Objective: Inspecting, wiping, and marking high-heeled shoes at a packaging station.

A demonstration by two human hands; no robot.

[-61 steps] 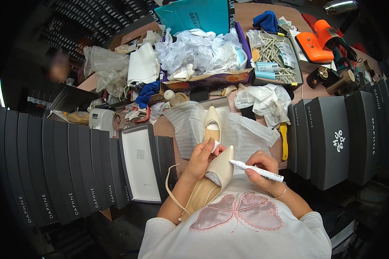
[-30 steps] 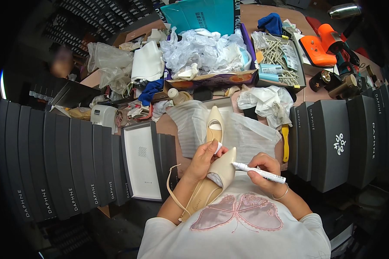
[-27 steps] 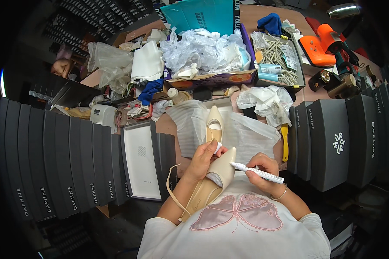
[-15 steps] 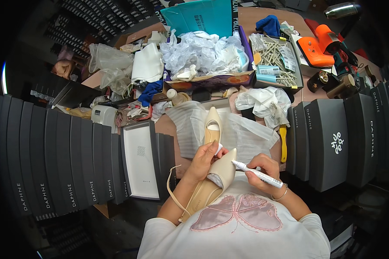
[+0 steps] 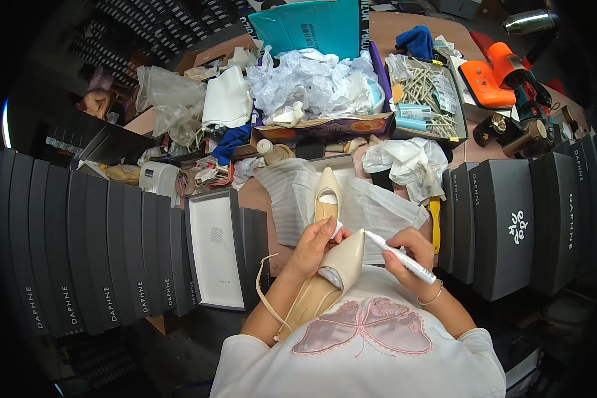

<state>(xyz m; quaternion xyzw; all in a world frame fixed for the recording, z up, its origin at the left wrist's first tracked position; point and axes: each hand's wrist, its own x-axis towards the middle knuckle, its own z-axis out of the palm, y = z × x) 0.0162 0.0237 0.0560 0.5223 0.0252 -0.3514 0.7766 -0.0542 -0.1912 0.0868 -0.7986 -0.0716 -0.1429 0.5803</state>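
My left hand (image 5: 312,249) is closed on a cream pointed-toe slingback shoe (image 5: 343,260), held toe-up before my shirt with its thin strap hanging at the left. A small white piece (image 5: 337,229), perhaps a pen cap, also sits between that hand's fingers. Gripped in my right hand (image 5: 412,255) is a white marker pen (image 5: 399,257). Its nib is at the tip of the shoe's toe; whether it touches I cannot tell. Just beyond, a matching shoe (image 5: 328,178) lies toe-away on crumpled white tissue paper (image 5: 285,199).
Dark shoe boxes stand in rows at left (image 5: 86,245) and right (image 5: 504,225). An open box lid (image 5: 213,249) leans beside the left row. Behind are a carton of crumpled plastic (image 5: 312,86), a box of sticks (image 5: 424,89), a yellow-handled tool (image 5: 435,222) and an orange device (image 5: 484,83).
The marker has moved slightly right and up, from the side of the toe to its tip. My left hand and the shoe have stayed nearly still.
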